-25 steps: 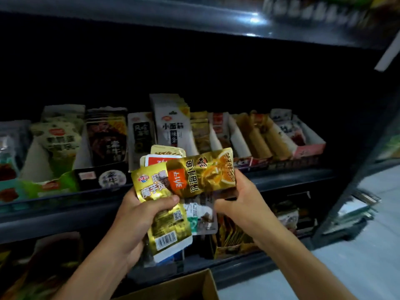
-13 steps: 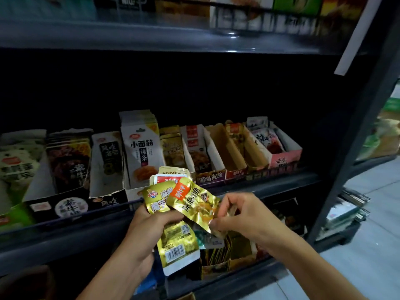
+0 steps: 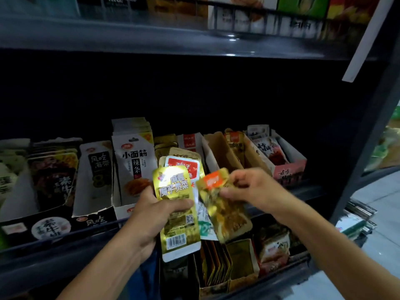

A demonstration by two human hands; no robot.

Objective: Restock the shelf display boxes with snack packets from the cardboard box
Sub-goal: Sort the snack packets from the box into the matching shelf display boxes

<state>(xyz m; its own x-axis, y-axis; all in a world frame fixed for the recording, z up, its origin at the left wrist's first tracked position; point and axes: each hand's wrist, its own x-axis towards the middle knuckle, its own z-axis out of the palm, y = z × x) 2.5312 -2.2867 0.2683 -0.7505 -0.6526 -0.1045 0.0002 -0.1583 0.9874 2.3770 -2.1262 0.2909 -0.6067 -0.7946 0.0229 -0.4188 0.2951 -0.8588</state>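
I see my left hand [image 3: 149, 219] clamped around a fanned stack of snack packets [image 3: 179, 213], thumb across the front gold one, held up in front of the shelf [image 3: 303, 191]. My right hand [image 3: 251, 189] pinches 1 gold packet with an orange label [image 3: 220, 204], tilted, just beside the stack and overlapping it. Behind both, the display boxes [image 3: 287, 161] line the shelf; a brown box [image 3: 220, 152] stands open.
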